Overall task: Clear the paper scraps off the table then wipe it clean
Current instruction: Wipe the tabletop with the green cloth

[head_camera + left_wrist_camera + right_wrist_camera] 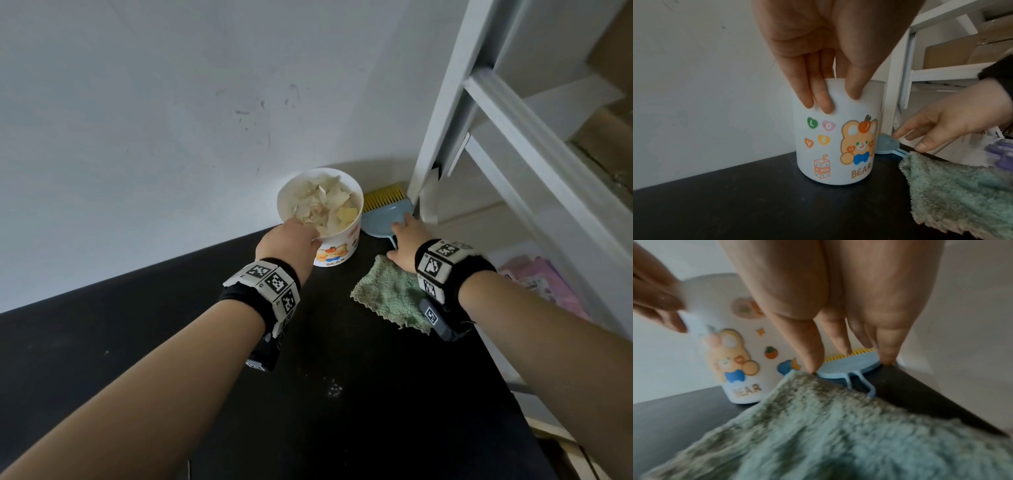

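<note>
A white bear-print bin (339, 253) stands at the back of the black table (205, 325), filled with paper scraps (325, 205). My left hand (291, 236) rests at its rim, with straight fingers (824, 104) lying on the bin's outer wall (836, 138). A green fluffy cloth (387, 294) lies flat to the right. My right hand (406, 236) is spread over a blue dustpan (380, 219). Its fingertips (887, 360) touch the dustpan's edge (849, 368), and the thumb touches the cloth's far corner (797, 374). Neither hand holds anything.
A yellow brush (382, 197) lies in the dustpan against the wall. A white ladder frame (479, 120) rises at the table's right back corner. A pink pack (544, 284) lies beyond the right edge. Faint white specks (334, 389) dot the tabletop.
</note>
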`<action>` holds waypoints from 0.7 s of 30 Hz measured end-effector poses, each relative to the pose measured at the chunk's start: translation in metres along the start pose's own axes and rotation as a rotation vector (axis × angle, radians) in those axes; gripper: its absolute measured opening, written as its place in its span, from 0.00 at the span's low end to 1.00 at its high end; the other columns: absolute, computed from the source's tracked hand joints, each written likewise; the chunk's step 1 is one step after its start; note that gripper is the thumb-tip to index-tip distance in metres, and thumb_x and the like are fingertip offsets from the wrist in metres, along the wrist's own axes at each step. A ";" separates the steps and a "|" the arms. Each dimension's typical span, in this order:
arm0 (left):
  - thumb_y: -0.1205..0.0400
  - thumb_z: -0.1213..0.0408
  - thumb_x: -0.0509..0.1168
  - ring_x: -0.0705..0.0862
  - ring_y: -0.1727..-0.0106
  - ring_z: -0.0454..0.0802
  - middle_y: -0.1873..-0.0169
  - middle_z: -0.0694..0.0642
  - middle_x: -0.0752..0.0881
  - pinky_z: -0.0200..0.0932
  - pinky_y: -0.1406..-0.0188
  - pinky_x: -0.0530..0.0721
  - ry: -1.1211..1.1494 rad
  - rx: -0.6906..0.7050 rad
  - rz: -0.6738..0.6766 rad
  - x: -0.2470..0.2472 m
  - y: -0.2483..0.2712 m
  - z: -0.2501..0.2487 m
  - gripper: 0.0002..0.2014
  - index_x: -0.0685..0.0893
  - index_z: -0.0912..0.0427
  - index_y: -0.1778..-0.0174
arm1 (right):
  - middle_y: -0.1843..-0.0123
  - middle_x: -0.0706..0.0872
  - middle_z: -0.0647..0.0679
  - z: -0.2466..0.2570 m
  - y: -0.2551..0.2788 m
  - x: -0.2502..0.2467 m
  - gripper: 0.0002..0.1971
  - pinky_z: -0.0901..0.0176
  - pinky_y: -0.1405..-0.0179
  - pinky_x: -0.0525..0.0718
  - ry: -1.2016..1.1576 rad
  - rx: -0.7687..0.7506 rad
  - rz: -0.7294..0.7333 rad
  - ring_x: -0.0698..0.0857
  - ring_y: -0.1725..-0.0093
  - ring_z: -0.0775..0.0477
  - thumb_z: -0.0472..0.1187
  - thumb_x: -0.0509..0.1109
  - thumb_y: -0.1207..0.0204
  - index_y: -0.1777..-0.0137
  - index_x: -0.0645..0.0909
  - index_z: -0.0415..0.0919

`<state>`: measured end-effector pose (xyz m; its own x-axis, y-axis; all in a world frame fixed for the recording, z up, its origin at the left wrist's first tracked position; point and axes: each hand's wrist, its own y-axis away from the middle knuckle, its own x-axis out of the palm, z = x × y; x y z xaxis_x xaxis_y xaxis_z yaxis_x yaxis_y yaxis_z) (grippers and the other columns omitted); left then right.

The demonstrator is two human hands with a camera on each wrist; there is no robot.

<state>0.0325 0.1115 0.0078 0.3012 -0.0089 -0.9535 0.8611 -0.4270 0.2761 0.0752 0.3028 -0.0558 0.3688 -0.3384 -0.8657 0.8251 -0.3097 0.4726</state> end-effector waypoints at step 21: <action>0.19 0.47 0.63 0.47 0.16 0.53 0.16 0.56 0.46 0.52 0.20 0.56 -0.172 0.038 0.458 0.091 0.047 -0.001 0.42 0.47 0.57 0.16 | 0.14 0.45 0.50 -0.041 0.061 0.068 0.30 0.40 0.20 0.58 0.087 -0.001 0.001 0.50 0.17 0.36 0.49 0.57 0.16 0.17 0.50 0.54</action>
<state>0.1009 0.0921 -0.0663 0.5707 -0.3509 -0.7424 0.6394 -0.3774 0.6699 0.1678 0.2973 -0.0926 0.4050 -0.2604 -0.8764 0.8250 -0.3091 0.4731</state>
